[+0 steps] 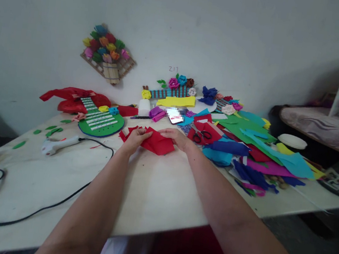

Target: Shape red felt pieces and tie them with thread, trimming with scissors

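Note:
A folded sheet of red paper [158,143] lies on the white table [154,192] in front of me. My left hand [135,137] rests on its left side with fingers curled over the paper. My right hand [174,137] presses on its upper right edge, fingers closed on the fold. More red scraps [127,133] sit under the left hand.
A white glue gun [58,145] with a black cord [34,211] lies to the left. A green round craft board [102,122] sits behind it. Black scissors [202,136] and a heap of coloured paper sheets [248,146] fill the right. Paper flower pieces stand along the wall.

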Available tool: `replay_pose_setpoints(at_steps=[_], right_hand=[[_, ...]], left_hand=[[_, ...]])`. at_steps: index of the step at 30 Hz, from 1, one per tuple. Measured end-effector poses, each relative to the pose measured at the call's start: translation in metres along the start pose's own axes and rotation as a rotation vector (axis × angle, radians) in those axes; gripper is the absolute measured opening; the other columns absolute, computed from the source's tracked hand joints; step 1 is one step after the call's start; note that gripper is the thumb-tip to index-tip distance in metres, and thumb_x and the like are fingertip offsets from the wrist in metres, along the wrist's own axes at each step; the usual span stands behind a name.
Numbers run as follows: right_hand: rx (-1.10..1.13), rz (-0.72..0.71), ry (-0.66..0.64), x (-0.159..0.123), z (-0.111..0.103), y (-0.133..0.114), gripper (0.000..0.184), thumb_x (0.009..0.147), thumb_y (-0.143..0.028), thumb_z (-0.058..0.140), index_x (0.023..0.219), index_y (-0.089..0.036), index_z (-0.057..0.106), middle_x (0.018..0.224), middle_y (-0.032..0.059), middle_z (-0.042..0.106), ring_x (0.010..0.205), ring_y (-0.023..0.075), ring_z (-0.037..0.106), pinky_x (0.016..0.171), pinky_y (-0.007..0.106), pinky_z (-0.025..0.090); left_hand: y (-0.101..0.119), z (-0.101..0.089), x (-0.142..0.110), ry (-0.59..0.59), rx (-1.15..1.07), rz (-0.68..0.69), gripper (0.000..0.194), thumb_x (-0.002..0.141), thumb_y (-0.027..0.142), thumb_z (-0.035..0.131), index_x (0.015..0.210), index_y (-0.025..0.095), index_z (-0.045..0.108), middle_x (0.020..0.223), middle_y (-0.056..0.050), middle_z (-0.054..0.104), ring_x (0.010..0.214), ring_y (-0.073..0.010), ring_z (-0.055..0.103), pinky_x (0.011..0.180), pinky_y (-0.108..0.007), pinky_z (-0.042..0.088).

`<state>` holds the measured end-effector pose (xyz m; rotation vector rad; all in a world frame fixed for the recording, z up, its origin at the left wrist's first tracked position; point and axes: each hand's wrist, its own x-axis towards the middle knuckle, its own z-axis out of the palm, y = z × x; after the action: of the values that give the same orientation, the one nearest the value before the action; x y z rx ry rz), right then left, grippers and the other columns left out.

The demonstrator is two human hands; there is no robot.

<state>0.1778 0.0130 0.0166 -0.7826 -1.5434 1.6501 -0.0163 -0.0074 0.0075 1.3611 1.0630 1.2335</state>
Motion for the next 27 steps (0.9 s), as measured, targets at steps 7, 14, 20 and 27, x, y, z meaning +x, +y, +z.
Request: replay_pose_setpoints(at_steps=[7, 14, 20, 27], right_hand=[[-0.004, -0.017, 0.045, 0.010, -0.004, 0.009, 0.036, 0.061, -0.007, 0.063, 0.096, -0.015, 0.065, 0.076, 0.0028, 0.069, 0.067, 0.0131, 0.062, 0.065, 0.024, 0.049], [-0.114, -0.049, 0.197, 0.011, 0.004, 0.008, 0.025, 0.065, -0.004, 0.061, 0.088, -0.014, 0.067, 0.070, 0.0028, 0.068, 0.065, 0.0120, 0.061, 0.068, 0.026, 0.050], [-0.200, -0.142, 0.283, 0.007, 0.012, 0.003, 0.031, 0.069, -0.003, 0.054, 0.096, -0.014, 0.066, 0.081, 0.0048, 0.068, 0.070, 0.0114, 0.061, 0.071, 0.028, 0.049], [-0.322, -0.220, 0.322, 0.007, 0.011, 0.003, 0.027, 0.070, -0.007, 0.050, 0.083, -0.017, 0.071, 0.086, 0.0038, 0.069, 0.079, 0.0143, 0.062, 0.080, 0.031, 0.048]], left_hand=[[-0.013, -0.007, 0.011, 0.115, -0.022, 0.082, 0.033, 0.056, 0.043, 0.072, 0.067, 0.013, 0.063, 0.059, -0.002, 0.062, 0.054, -0.0118, 0.055, 0.052, -0.022, 0.040], [-0.013, -0.004, 0.012, 0.143, -0.033, 0.084, 0.036, 0.056, 0.045, 0.072, 0.070, 0.013, 0.063, 0.061, -0.002, 0.063, 0.057, -0.0134, 0.056, 0.054, -0.023, 0.041], [-0.010, -0.001, 0.009, 0.162, 0.041, 0.102, 0.039, 0.053, 0.049, 0.071, 0.067, 0.013, 0.064, 0.058, -0.001, 0.060, 0.057, -0.0141, 0.056, 0.054, -0.024, 0.040], [-0.006, 0.002, 0.005, 0.117, 0.069, 0.078, 0.039, 0.057, 0.049, 0.070, 0.065, 0.013, 0.062, 0.059, -0.002, 0.061, 0.052, -0.0109, 0.052, 0.047, -0.021, 0.035]])
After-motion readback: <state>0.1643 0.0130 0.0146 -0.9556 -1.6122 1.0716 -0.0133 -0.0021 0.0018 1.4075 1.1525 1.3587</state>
